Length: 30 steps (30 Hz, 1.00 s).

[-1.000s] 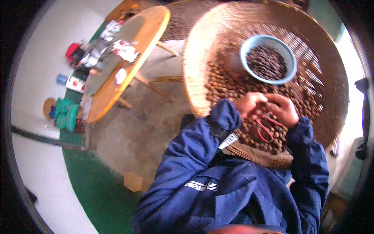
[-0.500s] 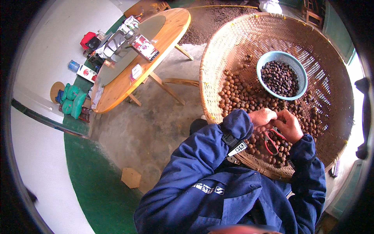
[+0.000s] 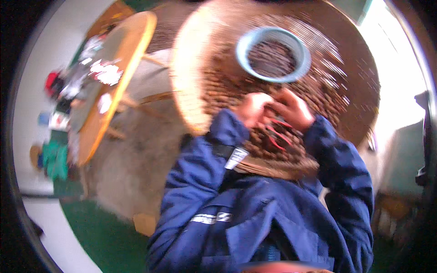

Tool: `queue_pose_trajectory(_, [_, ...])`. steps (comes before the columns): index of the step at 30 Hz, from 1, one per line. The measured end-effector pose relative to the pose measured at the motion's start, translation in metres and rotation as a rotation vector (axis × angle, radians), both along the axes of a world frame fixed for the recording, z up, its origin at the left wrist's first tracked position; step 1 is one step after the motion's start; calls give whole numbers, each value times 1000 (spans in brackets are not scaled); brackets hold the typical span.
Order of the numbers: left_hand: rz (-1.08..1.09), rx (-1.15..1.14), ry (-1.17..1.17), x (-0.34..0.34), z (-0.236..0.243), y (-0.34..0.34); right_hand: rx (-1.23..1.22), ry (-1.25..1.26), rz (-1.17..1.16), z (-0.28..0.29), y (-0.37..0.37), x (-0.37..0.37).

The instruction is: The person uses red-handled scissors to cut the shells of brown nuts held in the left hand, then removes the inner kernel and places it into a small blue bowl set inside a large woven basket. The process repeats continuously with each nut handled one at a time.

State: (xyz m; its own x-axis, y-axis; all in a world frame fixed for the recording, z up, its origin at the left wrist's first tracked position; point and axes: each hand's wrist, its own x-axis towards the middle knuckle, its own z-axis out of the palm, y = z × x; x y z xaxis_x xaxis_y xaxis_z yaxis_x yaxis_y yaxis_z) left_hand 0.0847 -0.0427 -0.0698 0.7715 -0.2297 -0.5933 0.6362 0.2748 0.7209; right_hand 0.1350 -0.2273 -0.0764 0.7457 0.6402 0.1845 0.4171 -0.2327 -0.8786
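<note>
Blur hides whether the grip where left hand (image 3: 251,110) and right hand (image 3: 296,110) meet is pinching anything above brown nut-like pieces (image 3: 216,94) in the woven basket (image 3: 181,73), so slow, steady pressure beside the red-handled tool (image 3: 279,148) should serve well.

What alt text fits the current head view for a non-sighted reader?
The left hand and right hand meet over a wide woven basket of brown nut-like pieces, near red handles. Beyond them sits a light-blue bowl of darker pieces. Motion blur hides whether they hold anything.
</note>
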Motion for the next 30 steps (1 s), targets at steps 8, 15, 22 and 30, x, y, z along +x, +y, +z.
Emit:
queue_pose_trajectory(8, [-36, -56, -87, 1, 2, 4, 166, 307, -33, 0, 4, -6])
queue_pose_trajectory(15, [51, 171, -190, -4, -3, -5, -32, 156, -58, 0, 6, 0])
queue_pose_trajectory(22, [-11, 145, -278, 0, -12, -7, -170, -51, -89, -1, 4, -1])
queue_pose_trajectory(30, [-69, 108, -340, 1, -18, -3, -108, 230, -51, -3, 2, 6])
